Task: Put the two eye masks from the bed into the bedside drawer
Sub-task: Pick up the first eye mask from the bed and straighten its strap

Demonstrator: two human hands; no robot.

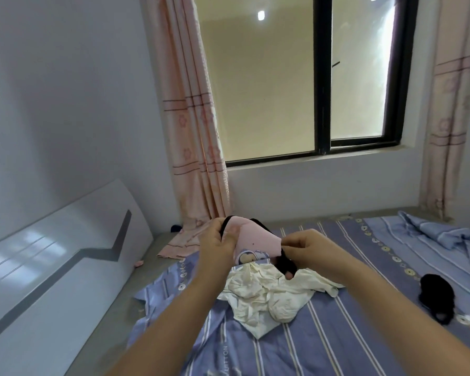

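**One mask in both hands, no drawer in sight**

The bed [323,335] fills the lower right of the view, its striped sheet running out to the far edge under the window [320,77]. A white headboard [52,261] lies along the left side. No bedside drawer shows anywhere, so the person will have to turn and find it while carrying; a hasty turn is where the load could slip.

A cream cloth [269,291] lies crumpled mid-bed, right under the hands. Anything dropped would land in its folds and be easy to lose.

The pink mask [255,240] is lifted above that cloth, stretched between both hands. The left hand [217,245] pinches its left end, fingers closed on the fabric and black strap. The right hand [307,248] pinches the right end, with more black strap or fabric bunched under it; whether that is the second mask, I cannot tell.

A black item [437,299] lies near the right edge of the bed, well apart from the hands. It may be the second mask; if so, leaving now would miss it. The dangling strap could also snag on the cloth and drag it along
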